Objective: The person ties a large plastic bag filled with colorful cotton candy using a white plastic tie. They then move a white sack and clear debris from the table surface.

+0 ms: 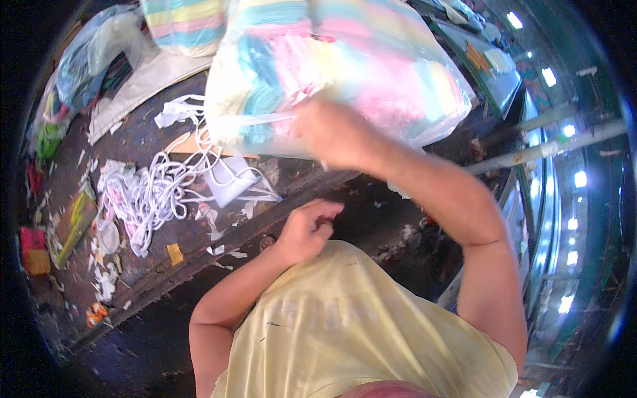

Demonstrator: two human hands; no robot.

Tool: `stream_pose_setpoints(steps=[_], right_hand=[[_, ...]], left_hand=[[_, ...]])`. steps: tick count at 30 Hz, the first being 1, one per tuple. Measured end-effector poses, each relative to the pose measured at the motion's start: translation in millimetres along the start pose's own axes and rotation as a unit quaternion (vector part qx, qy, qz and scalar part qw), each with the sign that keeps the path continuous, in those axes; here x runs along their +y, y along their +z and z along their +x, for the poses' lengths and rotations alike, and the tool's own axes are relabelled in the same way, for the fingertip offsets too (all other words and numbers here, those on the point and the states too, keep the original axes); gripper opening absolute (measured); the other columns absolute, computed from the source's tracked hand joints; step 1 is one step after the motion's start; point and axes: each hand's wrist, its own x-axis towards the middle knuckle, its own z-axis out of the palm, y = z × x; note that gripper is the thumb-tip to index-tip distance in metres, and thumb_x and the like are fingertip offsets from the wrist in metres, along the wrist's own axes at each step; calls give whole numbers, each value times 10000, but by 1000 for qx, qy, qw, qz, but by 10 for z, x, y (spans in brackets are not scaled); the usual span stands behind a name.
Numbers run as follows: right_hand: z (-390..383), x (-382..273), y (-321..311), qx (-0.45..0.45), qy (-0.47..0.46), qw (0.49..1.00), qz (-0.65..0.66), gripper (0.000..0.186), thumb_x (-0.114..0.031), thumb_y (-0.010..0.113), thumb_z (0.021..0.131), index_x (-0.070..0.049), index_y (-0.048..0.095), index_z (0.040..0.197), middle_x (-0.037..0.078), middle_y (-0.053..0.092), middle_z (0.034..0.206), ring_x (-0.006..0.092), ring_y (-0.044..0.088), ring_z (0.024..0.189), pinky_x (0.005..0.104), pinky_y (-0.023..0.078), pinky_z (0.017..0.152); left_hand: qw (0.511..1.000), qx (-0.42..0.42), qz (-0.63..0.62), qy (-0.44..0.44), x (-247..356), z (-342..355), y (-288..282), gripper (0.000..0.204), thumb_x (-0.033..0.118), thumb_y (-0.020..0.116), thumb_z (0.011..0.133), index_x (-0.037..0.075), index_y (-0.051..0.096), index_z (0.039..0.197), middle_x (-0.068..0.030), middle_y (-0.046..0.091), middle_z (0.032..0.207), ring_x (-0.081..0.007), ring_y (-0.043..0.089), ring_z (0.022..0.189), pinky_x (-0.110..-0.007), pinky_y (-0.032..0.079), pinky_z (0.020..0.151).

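Note:
A large clear plastic bag (371, 73) of pastel yellow, pink and blue folded pieces fills the upper middle. My right hand (330, 132), blurred, is closed at its lower front, apparently on a white plastic strip (269, 118) that stretches leftward across the bag. My left hand (308, 229) is lower, near my yellow shirt (332, 312), its fingers bent with thumb and index apart, holding nothing visible. Tangled white cords (172, 186) and a pale flat piece (232, 178) lie left of my hands on the dark, worn table (152, 272).
Another pastel bundle (182, 20) and a blue plastic-covered pile (86, 76) sit at upper left, beside a cream sheet (126, 106). Scraps litter the table's left side and front edge. A metal rail (544, 149) and shelving with stacks (494, 60) stand at right.

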Motion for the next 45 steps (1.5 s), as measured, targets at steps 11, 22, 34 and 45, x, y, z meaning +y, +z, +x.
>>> stream_pose_setpoints(steps=[11, 22, 34, 45], right_hand=[[70, -26, -526, -35, -22, 997, 69, 292, -275, 663, 1038, -43, 831, 980, 170, 782, 845, 335, 764, 825, 480, 586, 826], [41, 436, -247, -44, -98, 926, 363, 331, -302, 701, 1081, -20, 826, 962, 85, 715, 726, 145, 705, 746, 363, 555, 742], [-244, 1676, -1123, -102, -409, 905, 61, 326, -195, 713, 1033, -11, 606, 787, 147, 617, 727, 354, 636, 691, 457, 515, 670], [-1390, 2814, -329, 64, -452, 886, -81, 273, -322, 770, 931, -133, 639, 784, 52, 640, 783, 275, 714, 724, 446, 578, 659]], left_hand=[[961, 227, -10, 157, 210, 1298, 1019, 975, 75, 891, 789, -17, 383, 1616, -294, 521, 1534, -490, 481, 1456, -552, 385, 1223], [913, 223, 252, 230, 178, 1420, 1331, 328, 15, 781, 649, 100, 733, 962, -99, 714, 1177, -371, 618, 1256, -570, 436, 1070], [880, 40, 337, 331, -206, 1197, 966, 110, 88, 716, 734, 84, 675, 836, -74, 719, 1040, -294, 686, 1210, -593, 422, 1251], [964, -3, 183, 193, 366, 1258, 544, 271, -1, 854, 746, 93, 601, 773, -60, 677, 892, -332, 687, 986, -453, 534, 905]])
